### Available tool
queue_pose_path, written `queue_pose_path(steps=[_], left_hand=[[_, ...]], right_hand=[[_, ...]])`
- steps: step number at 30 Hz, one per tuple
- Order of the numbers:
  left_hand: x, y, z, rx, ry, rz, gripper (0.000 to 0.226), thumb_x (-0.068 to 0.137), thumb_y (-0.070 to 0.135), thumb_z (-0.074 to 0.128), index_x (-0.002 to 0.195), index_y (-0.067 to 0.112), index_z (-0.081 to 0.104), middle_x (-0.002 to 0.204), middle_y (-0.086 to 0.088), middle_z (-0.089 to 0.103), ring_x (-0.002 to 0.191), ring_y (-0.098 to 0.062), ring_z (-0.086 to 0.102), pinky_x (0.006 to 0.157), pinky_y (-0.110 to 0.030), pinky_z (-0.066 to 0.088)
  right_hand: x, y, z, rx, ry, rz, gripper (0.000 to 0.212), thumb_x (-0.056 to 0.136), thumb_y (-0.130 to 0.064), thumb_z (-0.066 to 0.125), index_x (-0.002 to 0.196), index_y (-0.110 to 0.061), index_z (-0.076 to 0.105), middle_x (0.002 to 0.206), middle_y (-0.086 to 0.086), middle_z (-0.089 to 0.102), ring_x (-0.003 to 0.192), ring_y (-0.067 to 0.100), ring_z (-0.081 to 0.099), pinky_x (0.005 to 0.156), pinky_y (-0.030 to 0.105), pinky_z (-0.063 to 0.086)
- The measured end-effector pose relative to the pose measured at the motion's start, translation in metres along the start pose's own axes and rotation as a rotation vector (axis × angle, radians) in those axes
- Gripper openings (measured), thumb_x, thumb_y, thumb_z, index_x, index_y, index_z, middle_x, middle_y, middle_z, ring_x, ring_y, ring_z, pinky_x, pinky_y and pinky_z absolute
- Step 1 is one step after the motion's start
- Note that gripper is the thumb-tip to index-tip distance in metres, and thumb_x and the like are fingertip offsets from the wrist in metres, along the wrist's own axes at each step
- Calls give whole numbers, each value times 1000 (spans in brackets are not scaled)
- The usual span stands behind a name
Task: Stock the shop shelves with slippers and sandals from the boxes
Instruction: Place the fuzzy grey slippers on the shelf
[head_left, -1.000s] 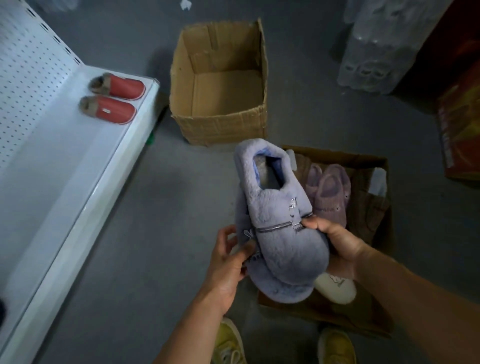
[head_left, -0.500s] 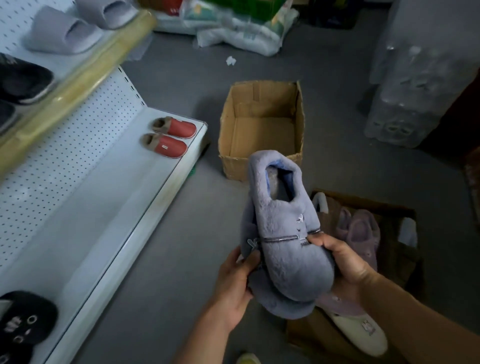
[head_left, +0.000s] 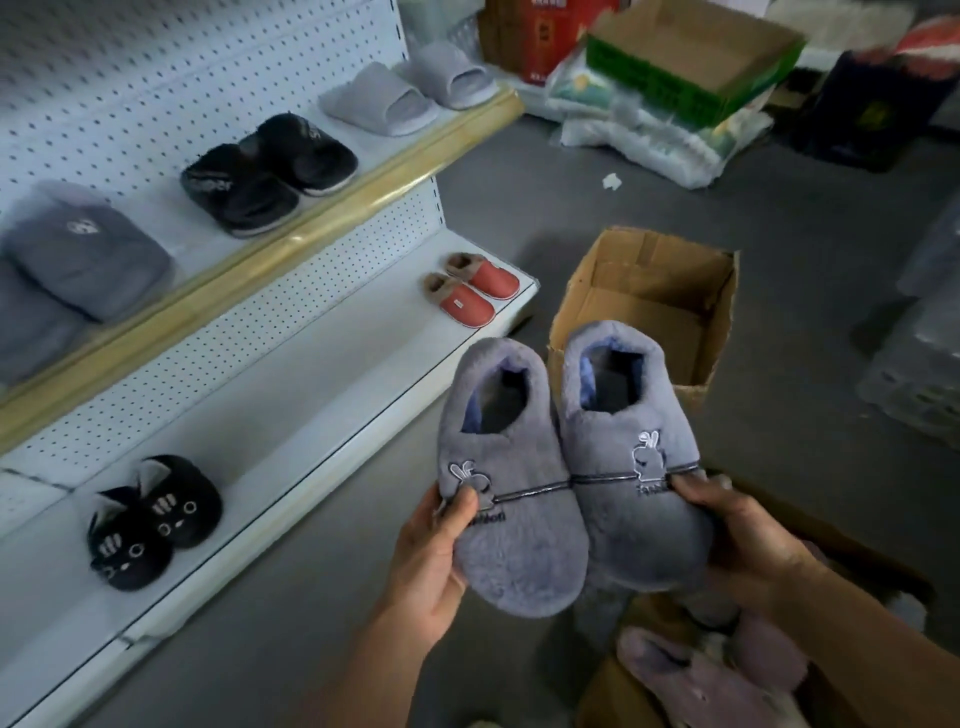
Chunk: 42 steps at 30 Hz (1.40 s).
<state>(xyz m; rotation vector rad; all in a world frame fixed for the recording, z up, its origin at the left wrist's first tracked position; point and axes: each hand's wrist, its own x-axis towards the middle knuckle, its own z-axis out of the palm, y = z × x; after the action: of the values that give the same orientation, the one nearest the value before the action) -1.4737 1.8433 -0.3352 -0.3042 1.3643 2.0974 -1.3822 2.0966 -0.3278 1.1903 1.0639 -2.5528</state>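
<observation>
Two fluffy blue-grey slippers with rabbit logos, joined by a thin cord, are held side by side in front of me. My left hand (head_left: 434, 551) grips the left slipper (head_left: 506, 483) with the thumb on top. The right slipper (head_left: 631, 457) is held the same way by my right hand (head_left: 737, 540). Below them, at the lower right, an open box (head_left: 618, 680) holds pinkish fluffy slippers (head_left: 701, 680). The white bottom shelf (head_left: 311, 395) lies to the left with bare room in its middle.
Red slippers (head_left: 470, 296) and black cat slippers (head_left: 150, 519) sit on the bottom shelf. The upper shelf (head_left: 322, 208) carries grey, black and light grey pairs. An empty cardboard box (head_left: 649, 306) stands on the grey floor behind the held pair. Boxes and bags crowd the back.
The slippers, stacked one on the other before, are now spread side by side, one in each hand. My view has risen and swung left, showing more of the shelves.
</observation>
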Motion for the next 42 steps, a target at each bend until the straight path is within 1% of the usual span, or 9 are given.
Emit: queue_pose_path(steps=[4, 9, 16, 19, 23, 27, 34, 38, 42], left_hand=[[-22, 15, -4, -14, 38, 66, 44, 87, 18, 59, 130, 6, 56, 123, -15, 67, 112, -33, 65, 90, -49, 54], [-52, 31, -16, 22, 43, 155, 49, 86, 20, 65, 133, 11, 53, 125, -15, 66, 113, -34, 64, 88, -48, 55], [-91, 41, -54, 29, 145, 248, 45, 89, 15, 59, 133, 11, 54, 126, -11, 66, 114, -28, 64, 84, -38, 56], [-104, 51, -77, 37, 191, 270, 44, 87, 15, 60, 131, 14, 56, 123, -9, 68, 112, -27, 65, 84, -38, 57], [-122, 67, -115, 30, 237, 305, 43, 84, 16, 61, 126, 16, 59, 119, -6, 70, 108, -24, 67, 80, -35, 58], [-148, 92, -165, 5, 279, 323, 42, 85, 17, 61, 127, 17, 59, 119, -7, 70, 109, -24, 67, 92, -43, 52], [-204, 158, -275, -2, 380, 353, 48, 79, 24, 66, 126, 17, 62, 118, -7, 70, 112, -27, 65, 95, -45, 50], [-230, 200, -339, 12, 397, 377, 45, 81, 27, 64, 126, 20, 62, 119, -5, 70, 110, -25, 66, 97, -48, 50], [-251, 237, -403, -23, 440, 384, 44, 82, 28, 63, 125, 24, 62, 120, -4, 70, 110, -27, 66, 96, -52, 50]], right_hand=[[-6, -4, 20, -66, -68, 30, 38, 89, -18, 53, 123, -4, 62, 120, 19, 66, 109, 38, 62, 102, 51, 42], [-20, -3, 46, -151, -190, 27, 27, 82, -21, 62, 100, -6, 75, 108, 16, 71, 87, 29, 72, 67, 37, 60], [-31, 20, 88, -294, -330, 72, 50, 79, -31, 71, 123, -9, 63, 123, 15, 65, 110, 35, 64, 102, 50, 43], [-33, 32, 111, -379, -423, 118, 60, 63, -26, 81, 118, -7, 66, 122, 17, 65, 110, 37, 63, 94, 48, 51], [-36, 60, 150, -435, -543, 119, 58, 51, -19, 76, 108, -8, 72, 121, 21, 65, 108, 40, 63, 101, 53, 41], [-40, 97, 200, -468, -558, 127, 61, 39, -20, 78, 99, -7, 75, 108, 18, 71, 89, 33, 69, 79, 42, 53], [-54, 176, 315, -504, -624, 90, 73, 20, -26, 89, 89, -8, 77, 99, 17, 72, 77, 29, 71, 65, 36, 55], [-52, 222, 383, -535, -627, 57, 77, 42, -26, 82, 115, -7, 66, 117, 21, 64, 97, 39, 62, 82, 45, 39], [-56, 267, 450, -516, -588, 6, 93, 28, -21, 85, 117, -1, 62, 108, 20, 70, 86, 32, 70, 68, 33, 56]])
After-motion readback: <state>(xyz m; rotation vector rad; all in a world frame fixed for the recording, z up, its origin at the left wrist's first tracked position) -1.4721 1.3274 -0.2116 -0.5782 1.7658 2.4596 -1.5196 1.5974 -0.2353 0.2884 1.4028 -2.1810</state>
